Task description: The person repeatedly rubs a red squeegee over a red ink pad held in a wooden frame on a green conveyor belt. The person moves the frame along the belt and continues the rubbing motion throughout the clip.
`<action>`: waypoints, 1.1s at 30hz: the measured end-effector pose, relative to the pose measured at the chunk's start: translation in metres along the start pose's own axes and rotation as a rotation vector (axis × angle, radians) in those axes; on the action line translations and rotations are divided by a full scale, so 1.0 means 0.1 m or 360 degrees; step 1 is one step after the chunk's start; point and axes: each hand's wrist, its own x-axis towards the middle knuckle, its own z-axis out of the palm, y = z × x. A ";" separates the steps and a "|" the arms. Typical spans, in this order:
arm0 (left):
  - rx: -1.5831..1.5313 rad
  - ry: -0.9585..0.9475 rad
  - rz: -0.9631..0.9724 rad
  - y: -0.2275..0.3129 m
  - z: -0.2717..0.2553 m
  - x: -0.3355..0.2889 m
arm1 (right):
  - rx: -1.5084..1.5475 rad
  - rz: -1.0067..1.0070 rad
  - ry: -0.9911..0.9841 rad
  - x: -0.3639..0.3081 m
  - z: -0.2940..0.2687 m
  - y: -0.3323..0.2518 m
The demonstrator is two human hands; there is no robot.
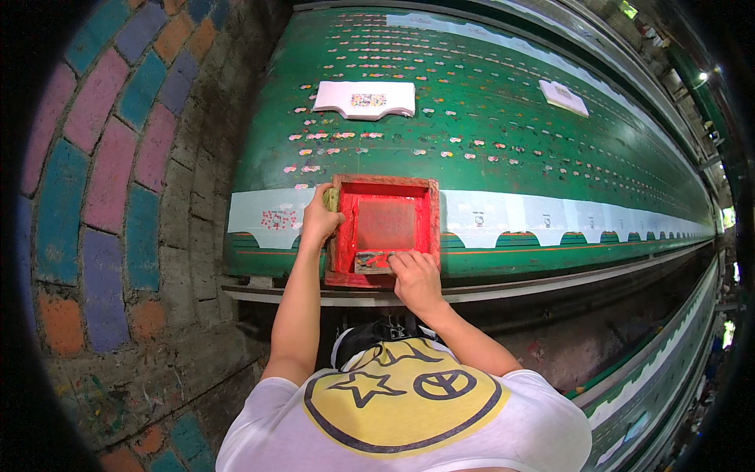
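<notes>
A red-stained wooden screen printing frame (431, 228) lies on the long green table in front of me, over the row of white fabric pieces. My left hand (319, 219) is closed on the frame's left rail, beside a yellow-green piece (333, 199) that I cannot identify. My right hand (417, 277) is closed on the squeegee (372, 262), a worn, paint-smeared bar inside the near end of the frame. Red ink coats the inner walls around the mesh (386, 224). To the left lies a fabric piece with a red print (279, 220).
More white fabric pieces (546, 220) with small dark prints run to the right along the near edge. Across the green table (472, 94) sit a white fabric stack (365, 101), a smaller stack (563, 97) and many paint marks. A painted brick wall (102, 181) stands left.
</notes>
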 end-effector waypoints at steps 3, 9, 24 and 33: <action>-0.0009 0.0006 0.0004 -0.02 -0.01 -0.01 | -0.0004 0.0014 -0.0021 0.00 0.01 -0.03; 0.0008 0.0034 0.0075 -0.15 0.03 0.08 | -0.0018 0.0027 -0.0003 -0.06 0.02 -0.06; -0.0058 0.0001 0.0020 -0.06 0.00 0.04 | 0.0029 0.0127 -0.0070 -0.02 0.05 -0.04; -0.0017 0.0004 0.0043 -0.07 0.01 0.04 | 0.0048 0.0151 -0.0041 -0.01 0.04 -0.05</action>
